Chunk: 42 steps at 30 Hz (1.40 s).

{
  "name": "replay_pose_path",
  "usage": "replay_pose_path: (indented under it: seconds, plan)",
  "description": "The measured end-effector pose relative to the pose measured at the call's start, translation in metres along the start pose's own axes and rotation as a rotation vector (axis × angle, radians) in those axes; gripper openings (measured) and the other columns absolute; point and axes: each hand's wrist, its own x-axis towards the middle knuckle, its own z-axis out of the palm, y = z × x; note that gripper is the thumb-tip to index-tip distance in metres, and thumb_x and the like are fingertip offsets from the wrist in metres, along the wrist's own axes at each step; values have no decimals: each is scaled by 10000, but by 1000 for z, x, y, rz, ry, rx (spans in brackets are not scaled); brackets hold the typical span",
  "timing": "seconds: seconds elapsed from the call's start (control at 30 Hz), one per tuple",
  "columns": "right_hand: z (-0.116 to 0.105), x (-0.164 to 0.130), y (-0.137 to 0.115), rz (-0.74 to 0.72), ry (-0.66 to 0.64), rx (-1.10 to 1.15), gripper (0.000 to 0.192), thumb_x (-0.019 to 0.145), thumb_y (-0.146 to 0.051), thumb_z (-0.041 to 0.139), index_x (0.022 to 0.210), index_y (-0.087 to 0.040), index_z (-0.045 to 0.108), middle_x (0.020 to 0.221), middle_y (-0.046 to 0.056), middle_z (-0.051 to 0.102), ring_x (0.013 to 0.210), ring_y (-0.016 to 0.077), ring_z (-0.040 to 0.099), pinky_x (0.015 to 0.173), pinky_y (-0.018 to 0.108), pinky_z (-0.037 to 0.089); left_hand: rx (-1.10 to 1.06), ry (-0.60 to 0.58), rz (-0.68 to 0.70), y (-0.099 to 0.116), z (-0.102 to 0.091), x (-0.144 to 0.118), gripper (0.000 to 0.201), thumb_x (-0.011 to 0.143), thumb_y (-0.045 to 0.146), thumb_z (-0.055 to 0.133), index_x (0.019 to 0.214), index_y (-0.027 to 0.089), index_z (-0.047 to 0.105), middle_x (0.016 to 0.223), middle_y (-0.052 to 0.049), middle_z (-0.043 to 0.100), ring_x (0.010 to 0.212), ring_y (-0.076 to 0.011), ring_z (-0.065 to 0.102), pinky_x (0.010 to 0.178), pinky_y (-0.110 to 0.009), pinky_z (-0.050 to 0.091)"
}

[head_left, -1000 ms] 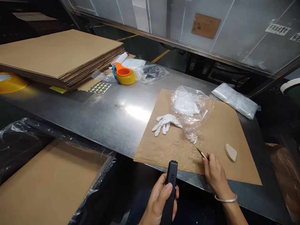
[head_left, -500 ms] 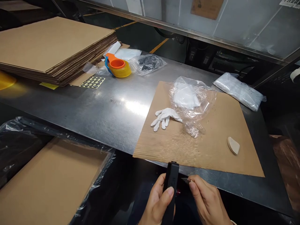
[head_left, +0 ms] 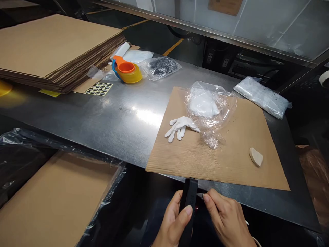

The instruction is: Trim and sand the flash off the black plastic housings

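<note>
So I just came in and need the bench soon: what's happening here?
A person stands at the steel table. The left hand grips a slim black device upright, while the right hand brings thin metal tweezers to its side. On the cardboard sheet lie a white glove, a crumpled plastic bag and a small beige wedge.

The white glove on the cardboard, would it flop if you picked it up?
Probably yes. The white glove lies flat with limp, curled fingers, so it looks like soft cloth. It likely weighs very little. Its cuff is tucked under the clear plastic bag, which might drag along.
</note>
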Motion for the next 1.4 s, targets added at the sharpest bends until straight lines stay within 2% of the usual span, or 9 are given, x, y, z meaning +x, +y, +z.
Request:
replay_pose_path:
  seconds: [0.2, 0.57, 0.73, 0.9, 1.1, 1.4]
  plan:
    - [1, 1, 0, -15, 17, -45, 378, 950, -360, 307, 620, -212, 416, 498, -50, 525, 401, 81, 480, 435, 199, 248, -1, 12, -15, 0, 0, -1, 433, 769, 412, 605, 1154, 231, 524, 573, 41, 512, 366, -51, 363, 454, -217, 385]
    - [4, -1, 0, 17, -15, -38, 390, 951, -366, 294, 619, -213, 429, 494, -48, 535, 403, 87, 494, 447, 210, 229, 2, 51, 18, -3, 1, 1, 374, 742, 395, 636, 1063, 217, 564, 562, 35, 488, 448, -84, 426, 493, -219, 410]
    - [4, 0, 0, 33, -97, 50, 396, 950, -389, 282, 623, -210, 416, 505, -49, 513, 422, 83, 465, 461, 202, 234, 8, 59, 28, -2, 1, 3, 350, 746, 391, 632, 1043, 217, 567, 549, 41, 466, 451, -84, 419, 479, -210, 393]
    - [4, -2, 5, 61, -143, 237, 400, 944, -397, 284, 610, -204, 386, 523, -46, 454, 461, 81, 406, 476, 196, 261, -2, 54, 31, 0, 2, 2, 378, 723, 395, 654, 1046, 215, 572, 555, 35, 476, 476, -97, 444, 494, -219, 405]
    - [2, -4, 5, 75, -112, 367, 315, 944, -373, 303, 777, -220, 521, 647, -23, 542, 571, 104, 498, 553, 200, 336, -29, 33, 8, 1, 2, 1, 362, 741, 390, 640, 1053, 220, 567, 538, 49, 459, 402, -58, 372, 444, -198, 373]
    - [0, 1, 1, 41, 39, 48, 372, 948, -371, 301, 632, -209, 409, 523, -41, 482, 437, 84, 454, 463, 205, 263, -25, 19, -58, 1, 1, -2, 419, 738, 421, 635, 1100, 230, 543, 556, 44, 480, 366, -46, 349, 412, -194, 352]
